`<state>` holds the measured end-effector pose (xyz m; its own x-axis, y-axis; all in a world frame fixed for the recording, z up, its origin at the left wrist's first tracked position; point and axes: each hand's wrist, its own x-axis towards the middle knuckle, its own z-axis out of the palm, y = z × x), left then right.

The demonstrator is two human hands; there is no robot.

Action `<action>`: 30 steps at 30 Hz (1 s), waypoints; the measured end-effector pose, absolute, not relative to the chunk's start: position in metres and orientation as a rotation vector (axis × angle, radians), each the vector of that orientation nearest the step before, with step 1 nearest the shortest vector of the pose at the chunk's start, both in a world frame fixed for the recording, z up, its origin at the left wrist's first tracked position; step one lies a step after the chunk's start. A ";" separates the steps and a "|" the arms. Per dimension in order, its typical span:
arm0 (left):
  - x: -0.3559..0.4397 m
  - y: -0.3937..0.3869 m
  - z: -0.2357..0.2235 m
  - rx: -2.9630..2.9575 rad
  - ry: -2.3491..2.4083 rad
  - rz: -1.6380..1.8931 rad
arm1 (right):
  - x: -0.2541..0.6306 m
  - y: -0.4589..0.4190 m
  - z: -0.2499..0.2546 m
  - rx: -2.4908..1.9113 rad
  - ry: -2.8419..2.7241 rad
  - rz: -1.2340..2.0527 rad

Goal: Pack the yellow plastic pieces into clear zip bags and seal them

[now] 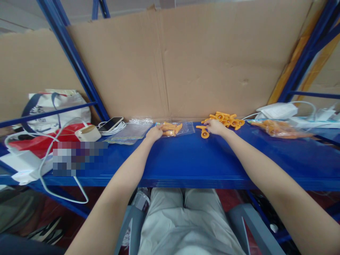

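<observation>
My left hand (154,132) is closed on the left end of a clear plastic bag (189,128). Several orange pipe-shaped pieces (172,128) lie in that bag. Further right, my right hand (214,126) reaches to the front left of a pile of orange pipe-shaped pieces (228,119), its fingers curled together around one of them; the fingertips are partly hidden. One single orange piece (205,134) with a round cup lies just in front of this hand, apart from the pile.
Flat clear bags (127,131) lie left of my left hand, beside a phone (112,124) on a coiled white cable. A filled bag of orange pieces (278,128) and a white face mask (277,111) sit at right. Cardboard (212,60) stands behind the blue shelf (186,159).
</observation>
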<state>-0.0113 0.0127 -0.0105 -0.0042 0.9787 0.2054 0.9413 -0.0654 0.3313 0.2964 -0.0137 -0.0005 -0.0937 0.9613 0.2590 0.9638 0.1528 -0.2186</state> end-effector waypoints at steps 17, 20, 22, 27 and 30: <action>-0.014 0.024 -0.021 2.258 1.986 0.633 | 0.297 -0.016 0.003 -2.050 -2.355 -0.187; -0.014 0.023 -0.020 2.272 1.958 0.641 | 0.295 -0.022 0.009 -2.097 -2.395 -0.215; -0.014 0.022 -0.019 2.268 1.957 0.630 | 0.293 -0.027 0.015 -2.117 -2.425 -0.178; -0.011 0.018 -0.016 2.235 1.956 0.604 | 0.289 -0.035 0.026 -2.154 -2.325 -0.227; -0.011 0.016 -0.015 2.269 1.912 0.607 | 0.285 -0.039 0.029 -2.139 -2.210 -0.250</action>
<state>-0.0105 0.0162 -0.0154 0.1256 0.9656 0.2279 0.9203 -0.1992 0.3368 0.2848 -0.0391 0.0292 -0.0381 0.9876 0.1524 0.9967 0.0266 0.0770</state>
